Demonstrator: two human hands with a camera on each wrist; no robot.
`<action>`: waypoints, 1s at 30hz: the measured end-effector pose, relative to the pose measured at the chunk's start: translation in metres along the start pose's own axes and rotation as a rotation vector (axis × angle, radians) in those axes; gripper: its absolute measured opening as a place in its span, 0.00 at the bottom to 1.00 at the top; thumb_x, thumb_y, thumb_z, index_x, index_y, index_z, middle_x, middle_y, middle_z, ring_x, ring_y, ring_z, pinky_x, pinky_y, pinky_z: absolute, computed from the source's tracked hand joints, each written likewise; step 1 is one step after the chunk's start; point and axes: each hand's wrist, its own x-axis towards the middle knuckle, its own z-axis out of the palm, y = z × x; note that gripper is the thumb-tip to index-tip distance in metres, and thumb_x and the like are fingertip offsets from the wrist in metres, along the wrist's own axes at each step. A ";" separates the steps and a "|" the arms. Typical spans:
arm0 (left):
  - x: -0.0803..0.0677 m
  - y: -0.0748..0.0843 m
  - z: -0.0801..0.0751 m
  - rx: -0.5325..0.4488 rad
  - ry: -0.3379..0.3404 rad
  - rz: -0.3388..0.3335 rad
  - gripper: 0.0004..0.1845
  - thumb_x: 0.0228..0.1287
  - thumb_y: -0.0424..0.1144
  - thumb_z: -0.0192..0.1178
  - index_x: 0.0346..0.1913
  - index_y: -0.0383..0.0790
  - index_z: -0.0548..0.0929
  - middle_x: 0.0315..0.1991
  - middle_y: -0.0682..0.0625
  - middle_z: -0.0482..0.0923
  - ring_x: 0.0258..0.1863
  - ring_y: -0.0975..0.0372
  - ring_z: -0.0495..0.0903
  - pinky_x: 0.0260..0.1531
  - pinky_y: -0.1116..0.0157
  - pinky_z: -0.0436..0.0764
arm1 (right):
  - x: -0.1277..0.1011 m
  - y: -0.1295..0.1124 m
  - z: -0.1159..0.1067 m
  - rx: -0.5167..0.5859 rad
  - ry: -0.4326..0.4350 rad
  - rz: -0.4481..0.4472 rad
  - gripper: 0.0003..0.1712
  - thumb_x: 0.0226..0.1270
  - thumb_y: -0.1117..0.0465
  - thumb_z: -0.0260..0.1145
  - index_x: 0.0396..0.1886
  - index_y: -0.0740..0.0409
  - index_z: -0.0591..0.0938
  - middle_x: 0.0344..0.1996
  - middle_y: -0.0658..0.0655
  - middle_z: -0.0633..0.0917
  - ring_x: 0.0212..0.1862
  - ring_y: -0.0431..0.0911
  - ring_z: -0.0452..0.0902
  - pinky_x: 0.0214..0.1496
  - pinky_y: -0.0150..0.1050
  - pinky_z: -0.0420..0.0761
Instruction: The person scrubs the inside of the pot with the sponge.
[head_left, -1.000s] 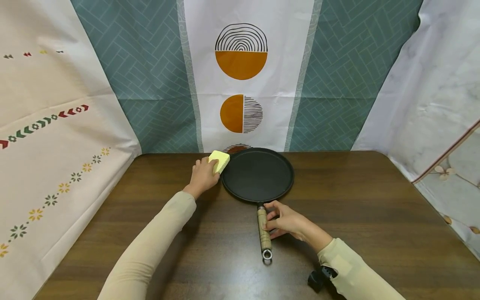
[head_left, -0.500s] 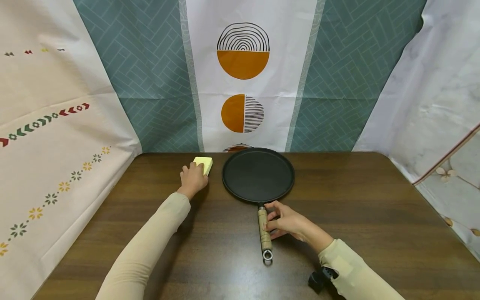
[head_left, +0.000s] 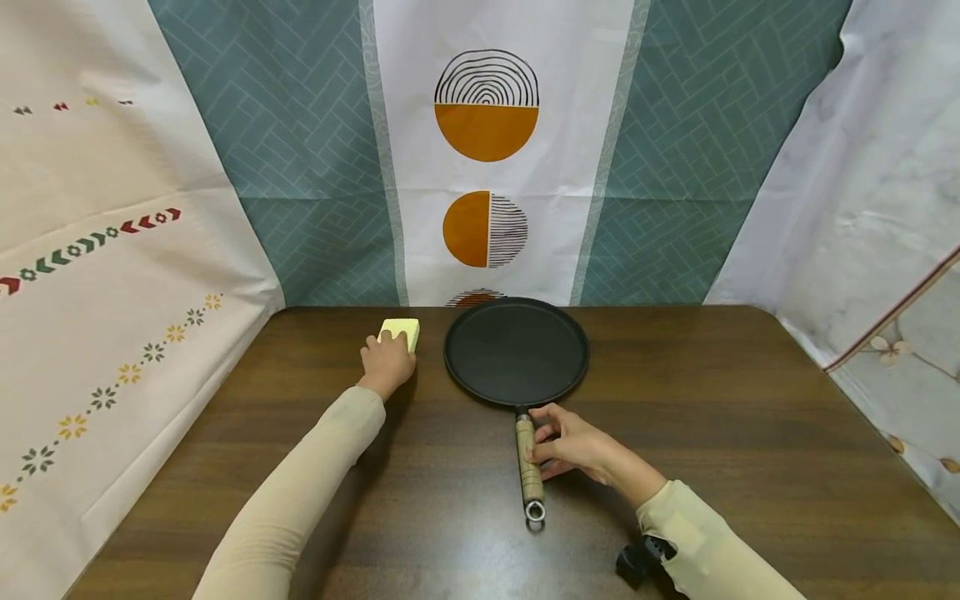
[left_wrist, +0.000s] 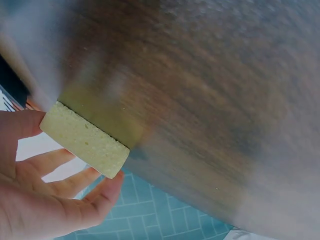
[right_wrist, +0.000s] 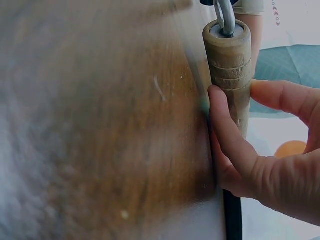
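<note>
My left hand (head_left: pixel 387 361) sits just left of centre in the head view, fingers and thumb pinched round the yellow sponge (head_left: pixel 401 332). The left wrist view shows that grip plainly: the sponge (left_wrist: pixel 84 141) is caught between thumb and fingertips, with one edge down against the table (head_left: pixel 712 400). It rests on the wood just beside the left rim of the black pan (head_left: pixel 516 350), not touching it and not over it.

My right hand (head_left: pixel 572 444) is lower, right of centre, its fingers curled round the pan's wooden handle (head_left: pixel 528 462), which runs toward the bottom of the frame and ends in a metal ring (head_left: pixel 534 510). In the right wrist view my fingers (right_wrist: pixel 235 142) wrap the handle (right_wrist: pixel 231 65) from the side, a light steadying hold rather than a lift, as far as I can judge. The pan lies flat on the table in the middle of the frame.

I take this as the step where the pan is held steady and the sponge is off to its side, grounded. The next move calls for keeping the handle pinned so the pan cannot turn, and for deciding on the sponge: either lift it clear over the rim onto the dark surface, or ease my fingers off and leave it lying there.
</note>
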 end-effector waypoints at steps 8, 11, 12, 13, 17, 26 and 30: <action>0.000 -0.002 0.003 0.077 0.006 -0.014 0.27 0.70 0.43 0.51 0.66 0.31 0.67 0.58 0.29 0.66 0.55 0.36 0.65 0.52 0.43 0.66 | 0.005 0.002 0.002 0.011 -0.011 -0.023 0.40 0.55 0.74 0.65 0.67 0.70 0.58 0.41 0.62 0.68 0.36 0.48 0.76 0.39 0.46 0.83; -0.002 -0.001 0.006 0.103 0.014 -0.009 0.27 0.70 0.43 0.52 0.65 0.30 0.67 0.57 0.29 0.67 0.56 0.37 0.64 0.53 0.43 0.65 | 0.007 0.003 0.003 0.002 -0.021 -0.024 0.40 0.56 0.74 0.65 0.67 0.70 0.57 0.41 0.62 0.68 0.36 0.48 0.76 0.40 0.45 0.83; -0.003 -0.001 0.007 0.110 0.013 -0.004 0.27 0.70 0.44 0.53 0.65 0.29 0.68 0.57 0.29 0.67 0.56 0.37 0.64 0.53 0.43 0.65 | 0.007 0.004 0.004 -0.006 -0.024 -0.023 0.41 0.56 0.74 0.65 0.67 0.71 0.57 0.41 0.62 0.69 0.36 0.48 0.76 0.40 0.45 0.83; -0.005 0.000 0.008 0.113 0.013 0.001 0.27 0.70 0.44 0.53 0.64 0.30 0.68 0.56 0.29 0.67 0.57 0.37 0.64 0.53 0.43 0.65 | 0.007 0.004 0.004 -0.014 -0.029 -0.021 0.41 0.56 0.74 0.65 0.67 0.71 0.57 0.41 0.63 0.69 0.36 0.48 0.76 0.40 0.44 0.83; -0.006 0.003 0.009 0.120 0.054 0.031 0.24 0.69 0.44 0.54 0.60 0.30 0.71 0.54 0.31 0.70 0.56 0.39 0.65 0.52 0.44 0.65 | 0.007 0.004 0.004 -0.066 -0.040 -0.036 0.41 0.56 0.73 0.64 0.67 0.74 0.56 0.39 0.63 0.71 0.35 0.47 0.77 0.40 0.45 0.83; -0.008 0.012 -0.002 0.082 0.164 0.090 0.20 0.68 0.43 0.55 0.56 0.32 0.78 0.50 0.33 0.75 0.53 0.40 0.70 0.50 0.45 0.68 | 0.010 -0.005 -0.006 -0.170 -0.087 -0.062 0.35 0.61 0.71 0.60 0.65 0.77 0.58 0.37 0.61 0.76 0.35 0.46 0.79 0.42 0.47 0.82; -0.013 0.018 -0.005 0.035 0.204 0.113 0.19 0.70 0.43 0.53 0.55 0.33 0.79 0.49 0.35 0.77 0.51 0.41 0.71 0.50 0.46 0.69 | 0.008 -0.008 -0.012 -0.214 -0.081 -0.065 0.30 0.63 0.70 0.58 0.63 0.77 0.63 0.40 0.63 0.79 0.39 0.50 0.80 0.44 0.47 0.82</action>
